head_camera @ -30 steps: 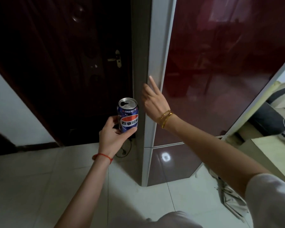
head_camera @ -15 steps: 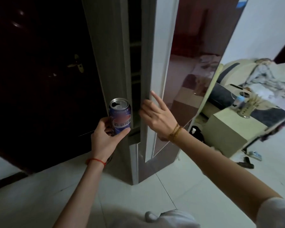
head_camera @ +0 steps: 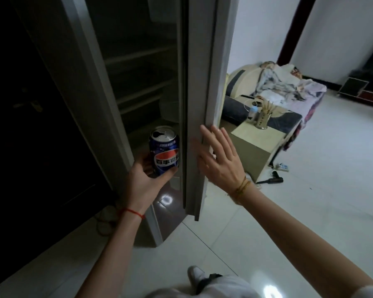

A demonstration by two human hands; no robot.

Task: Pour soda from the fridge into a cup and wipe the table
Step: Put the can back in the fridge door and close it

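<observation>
My left hand (head_camera: 143,179) grips an opened blue soda can (head_camera: 164,150), held upright in front of the fridge's dark interior (head_camera: 142,67). The can's top shows an open pull hole. My right hand (head_camera: 219,160) lies flat with straight fingers against the outer edge of the fridge door (head_camera: 199,100), which stands wide open edge-on to me. Bare shelves show dimly inside the fridge. No cup is in view.
A small beige table (head_camera: 251,145) stands right of the door with a chopstick holder (head_camera: 262,119) and a small bottle (head_camera: 252,111) on it. Behind it is a sofa (head_camera: 289,93) with bedding. A dark door (head_camera: 30,104) fills the left. White tiled floor (head_camera: 310,211) spreads to the right.
The fridge door has swung from shut to wide open under my right hand. My view turned right, revealing the room. My left hand kept holding the can.
</observation>
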